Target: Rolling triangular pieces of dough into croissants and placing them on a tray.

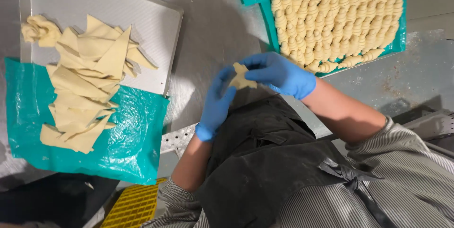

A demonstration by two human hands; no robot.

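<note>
Two gloved hands are closed on one dough piece point(242, 77), held above the steel table point(208, 24) just in front of the dark apron point(265, 162). The left hand point(216, 102) supports it from below with curled fingers; the right hand point(281, 73) pinches its upper edge. For a neat roll, light, even pressure is judged best, so that the soft dough is not stretched or torn. Left of the dough piece, cut triangles point(87, 88) are heaped across a grey tray point(156, 20) and a teal sheet point(127, 147). Right of it and farther off, rolled pieces point(340, 20) are packed in rows on a teal-lined tray point(402, 43). Nothing lies between the dough piece and either tray.
</note>
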